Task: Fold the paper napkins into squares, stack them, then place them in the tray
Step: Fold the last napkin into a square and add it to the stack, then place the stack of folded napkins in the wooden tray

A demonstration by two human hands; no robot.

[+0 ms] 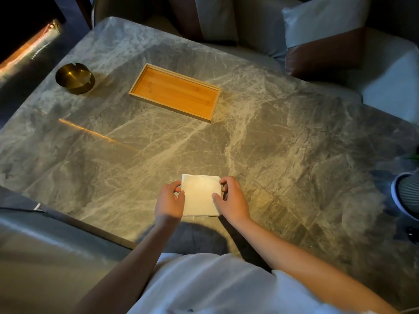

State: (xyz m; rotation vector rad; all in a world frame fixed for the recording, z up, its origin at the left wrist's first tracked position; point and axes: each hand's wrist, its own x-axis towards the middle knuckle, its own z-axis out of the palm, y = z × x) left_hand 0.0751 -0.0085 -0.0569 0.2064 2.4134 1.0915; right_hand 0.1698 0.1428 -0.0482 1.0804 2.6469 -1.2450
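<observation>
Head view, looking down at a grey marble table (283, 143). Near the table's front edge, close to the person, lies a white square of folded napkins (200, 194). It seems to be a stack of several, but the bright light on it hides the layers, so the count cannot be told.

The left hand (170, 201) clasps the stack's left edge, thumb on top and fingers curled at the side. The right hand (231, 200) clasps the right edge in the same way, thumb lying on the paper near the right side. Both hands are closed on the napkins, one at each side, and the stack rests flat on the marble between them.

The wooden tray (213, 105) sits well apart from the stack, further back on the table and somewhat to the left, toward the far left corner. It looks bare inside. It is a long rectangle, and its long axis runs slantwise, from back-left to front-right. Its nearest corner, the front-right one, points roughly toward the napkins.

So the carry would likely go forward and a little left. The left hand is slightly the nearer one to the tray, though both hold the stack evenly. The square would probably need a small turn to sit in line with the slanted tray walls.

A round brass ashtray (74, 78) stands left of the tray, near the table's left edge, clear of the path.
</observation>
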